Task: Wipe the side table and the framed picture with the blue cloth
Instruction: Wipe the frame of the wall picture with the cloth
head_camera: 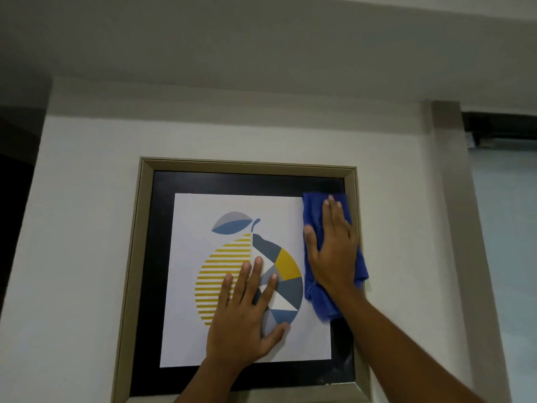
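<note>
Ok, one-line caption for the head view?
Right hand presses blue cloth on framed picture; left hand braces it.

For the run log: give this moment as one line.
stage: wiping framed picture | right hand: presses blue cloth at right edge | left hand: flat on print, bracing

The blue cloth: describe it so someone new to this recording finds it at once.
A framed picture of a striped lemon hangs on the white wall. Along its right edge, the right hand presses the blue cloth flat. It is the only solid bright blue, crumpled thing here.
</note>
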### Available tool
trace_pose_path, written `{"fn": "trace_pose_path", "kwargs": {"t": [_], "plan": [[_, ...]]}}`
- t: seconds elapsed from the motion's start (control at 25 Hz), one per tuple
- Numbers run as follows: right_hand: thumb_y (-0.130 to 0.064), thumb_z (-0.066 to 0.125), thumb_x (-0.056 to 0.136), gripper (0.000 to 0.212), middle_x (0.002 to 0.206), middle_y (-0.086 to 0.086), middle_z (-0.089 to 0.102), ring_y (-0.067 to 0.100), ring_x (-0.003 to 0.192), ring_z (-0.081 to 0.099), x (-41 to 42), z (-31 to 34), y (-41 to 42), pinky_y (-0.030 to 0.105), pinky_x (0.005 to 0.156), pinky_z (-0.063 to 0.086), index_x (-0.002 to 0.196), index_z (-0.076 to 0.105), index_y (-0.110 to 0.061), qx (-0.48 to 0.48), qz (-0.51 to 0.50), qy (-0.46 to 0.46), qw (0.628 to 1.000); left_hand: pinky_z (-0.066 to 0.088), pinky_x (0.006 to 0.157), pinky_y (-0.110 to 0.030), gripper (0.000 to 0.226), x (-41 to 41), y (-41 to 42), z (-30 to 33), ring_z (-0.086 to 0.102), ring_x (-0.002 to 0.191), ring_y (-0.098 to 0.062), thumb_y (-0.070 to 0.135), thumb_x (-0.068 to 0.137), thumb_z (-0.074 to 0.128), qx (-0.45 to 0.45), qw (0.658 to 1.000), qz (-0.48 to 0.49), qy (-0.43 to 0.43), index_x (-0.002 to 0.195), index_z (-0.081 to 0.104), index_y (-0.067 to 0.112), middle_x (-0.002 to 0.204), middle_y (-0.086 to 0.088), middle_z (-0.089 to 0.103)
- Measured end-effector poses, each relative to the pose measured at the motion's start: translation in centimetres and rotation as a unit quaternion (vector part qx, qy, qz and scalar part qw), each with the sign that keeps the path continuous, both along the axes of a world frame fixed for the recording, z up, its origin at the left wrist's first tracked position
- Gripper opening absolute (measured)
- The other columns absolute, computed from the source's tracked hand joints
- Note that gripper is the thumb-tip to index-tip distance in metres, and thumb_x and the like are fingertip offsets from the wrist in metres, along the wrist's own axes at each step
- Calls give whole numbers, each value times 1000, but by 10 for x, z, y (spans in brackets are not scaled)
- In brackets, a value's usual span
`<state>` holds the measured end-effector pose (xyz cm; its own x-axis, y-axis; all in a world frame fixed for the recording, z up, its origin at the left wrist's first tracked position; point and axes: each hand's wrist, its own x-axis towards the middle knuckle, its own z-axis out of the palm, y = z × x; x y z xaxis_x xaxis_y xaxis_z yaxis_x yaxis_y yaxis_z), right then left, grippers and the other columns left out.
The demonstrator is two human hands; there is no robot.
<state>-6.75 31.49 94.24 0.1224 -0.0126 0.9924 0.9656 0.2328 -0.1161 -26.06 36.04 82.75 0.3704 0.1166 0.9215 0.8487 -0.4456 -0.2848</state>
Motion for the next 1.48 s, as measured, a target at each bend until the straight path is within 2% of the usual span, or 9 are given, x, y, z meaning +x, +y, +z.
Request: {"fn": "trace_pose_path", "kwargs": {"t": [0.12, 0.28, 0.48, 0.6, 0.76, 0.84, 1.0, 1.24, 1.48], "plan": [[-52, 31, 99, 69, 163, -1, 16, 22, 148, 21, -5, -94, -1, 39, 114, 28, 154, 21, -12, -38, 17, 28, 999, 11, 124, -53, 89, -1, 2, -2, 13, 157, -33, 79, 89, 39, 11, 1000, -5, 6, 159, 31, 24, 170, -11, 20], [-61, 16, 98, 75, 164, -8, -7, 15, 149, 8, -3, -200, -5, 35, 104, 29, 156, 0, -17, -82, -18, -20, 996, 7, 127, -53, 90, 0, 8, -5, 11, 158, -34, 77, 90, 39, 30, 1000, 6, 5, 161, 25, 24, 172, -12, 14], [-54, 25, 98, 71, 163, -8, 0, 14, 150, 9, -4, -170, -25, 40, 117, 25, 156, 12, -13, -141, 38, 20, 989, 14, 125, -56, 86, -5, 0, -3, 11, 158, -34, 72, 93, 37, 29, 999, 11, 12, 162, 22, 22, 171, -15, 13], [-45, 27, 101, 65, 164, -1, 8, 17, 151, 10, -3, -92, -17, 33, 114, 19, 155, 17, -11, -84, 36, 13, 996, 12, 126, -55, 85, -3, 0, 0, 11, 158, -34, 72, 93, 36, 22, 1000, 15, 16, 162, 23, 23, 172, -14, 13], [-41, 29, 101, 61, 162, 6, 19, 20, 150, 15, 0, 30, -5, 38, 111, 23, 154, 24, -11, -37, 2, 24, 999, 11, 126, -54, 84, -4, 6, -3, 11, 158, -33, 72, 93, 36, 29, 999, 14, 6, 161, 26, 24, 171, -13, 15], [-42, 31, 101, 60, 161, 7, 22, 21, 149, 17, 3, 49, 1, 39, 112, 23, 153, 27, -10, -16, -2, 17, 1000, 12, 126, -54, 83, -3, 6, -3, 11, 159, -33, 72, 93, 36, 32, 999, 8, 2, 161, 26, 24, 171, -12, 15], [-39, 36, 100, 62, 161, 8, 25, 22, 149, 20, 2, -9, 1, 36, 117, 22, 152, 28, -7, 10, 27, 16, 999, 15, 126, -55, 83, -1, 9, -5, 12, 158, -33, 70, 93, 37, 50, 999, 14, -2, 161, 26, 24, 171, -13, 16], [-54, 31, 99, 72, 164, 1, 12, 22, 150, 14, -9, -188, -8, 49, 114, 30, 155, 15, -12, -94, 0, 44, 995, 15, 126, -56, 84, -2, 8, -5, 11, 158, -34, 71, 94, 36, 51, 998, 24, 7, 162, 23, 22, 171, -15, 14], [-50, 29, 100, 67, 164, 2, 10, 20, 150, 13, 3, -139, -4, 38, 111, 26, 156, 14, -16, -88, -16, -13, 996, 17, 125, -56, 86, -4, 8, -5, 12, 158, -34, 70, 92, 41, 54, 998, 21, 4, 162, 22, 23, 171, -14, 14]]}}
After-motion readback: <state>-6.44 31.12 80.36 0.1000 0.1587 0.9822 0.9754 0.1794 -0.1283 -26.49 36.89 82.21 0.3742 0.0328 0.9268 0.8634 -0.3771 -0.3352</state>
